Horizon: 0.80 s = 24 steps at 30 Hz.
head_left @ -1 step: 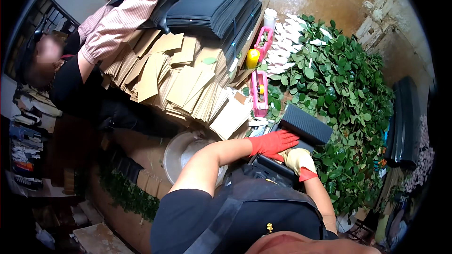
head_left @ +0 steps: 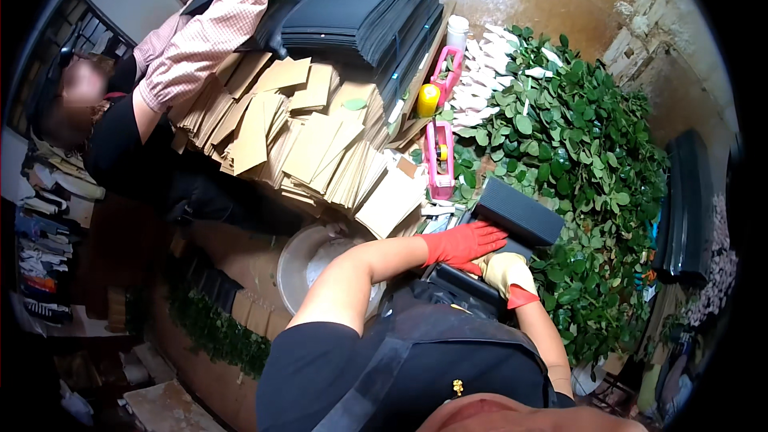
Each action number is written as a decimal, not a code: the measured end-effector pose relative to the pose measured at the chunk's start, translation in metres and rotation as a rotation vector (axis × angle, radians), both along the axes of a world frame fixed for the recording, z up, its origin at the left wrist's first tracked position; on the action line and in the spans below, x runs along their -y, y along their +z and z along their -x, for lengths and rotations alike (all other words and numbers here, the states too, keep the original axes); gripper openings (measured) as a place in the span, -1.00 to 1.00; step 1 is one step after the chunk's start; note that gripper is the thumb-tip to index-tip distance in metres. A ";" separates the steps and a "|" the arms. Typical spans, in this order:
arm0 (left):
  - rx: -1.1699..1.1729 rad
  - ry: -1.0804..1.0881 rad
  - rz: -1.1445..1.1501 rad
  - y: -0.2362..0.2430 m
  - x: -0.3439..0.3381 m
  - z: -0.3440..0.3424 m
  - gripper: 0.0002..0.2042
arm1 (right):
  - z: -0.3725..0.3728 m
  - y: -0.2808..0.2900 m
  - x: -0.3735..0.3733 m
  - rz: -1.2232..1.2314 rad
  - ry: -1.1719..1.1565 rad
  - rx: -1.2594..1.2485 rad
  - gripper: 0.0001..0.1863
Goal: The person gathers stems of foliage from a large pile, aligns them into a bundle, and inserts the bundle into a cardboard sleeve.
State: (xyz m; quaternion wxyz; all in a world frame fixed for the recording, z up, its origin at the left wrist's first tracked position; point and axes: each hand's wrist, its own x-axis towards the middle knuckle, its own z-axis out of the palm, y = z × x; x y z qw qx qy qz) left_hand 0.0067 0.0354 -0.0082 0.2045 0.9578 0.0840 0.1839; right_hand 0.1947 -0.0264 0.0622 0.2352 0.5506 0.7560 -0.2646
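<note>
Currently | left hand (head_left: 468, 246) flat beside ridged black block (head_left: 520, 212) | right hand (head_left: 506, 274): grip cannot tell | yellow roll (head_left: 429, 100): print unclear

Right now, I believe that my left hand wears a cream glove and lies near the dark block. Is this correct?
Not quite: the head view shows a red glove on your left hand. The cream glove is on your right hand. Your left hand does lie near the dark block.
</note>
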 end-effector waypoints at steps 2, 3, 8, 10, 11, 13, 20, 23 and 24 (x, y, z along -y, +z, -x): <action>0.004 0.001 -0.008 -0.005 0.001 0.002 -0.02 | 0.001 -0.005 0.000 0.004 -0.009 -0.007 -0.52; 0.022 0.010 -0.036 -0.008 0.001 0.003 -0.02 | 0.002 -0.007 0.000 -0.022 0.026 0.015 -0.52; 0.000 -0.007 0.018 0.008 0.000 0.003 -0.01 | 0.003 0.003 -0.001 -0.009 0.092 0.034 -0.51; -0.019 -0.009 -0.010 0.018 -0.001 0.003 -0.03 | 0.010 0.031 0.002 -0.035 0.058 -0.037 -0.48; -0.017 -0.014 -0.008 0.022 0.001 0.004 -0.03 | 0.012 0.033 0.002 -0.034 0.052 -0.035 -0.48; 0.054 0.037 -0.060 0.027 0.003 0.011 -0.10 | 0.014 0.034 0.003 -0.013 -0.015 0.015 -0.48; -0.047 0.138 0.132 0.033 0.006 0.027 -0.14 | 0.011 0.019 0.004 -0.022 -0.040 0.000 -0.52; -0.133 0.089 0.120 0.034 0.000 0.029 -0.11 | 0.012 0.016 0.001 -0.007 -0.048 -0.006 -0.53; -0.161 0.073 0.092 0.035 -0.002 0.027 -0.11 | 0.009 0.013 0.001 -0.017 -0.049 -0.017 -0.53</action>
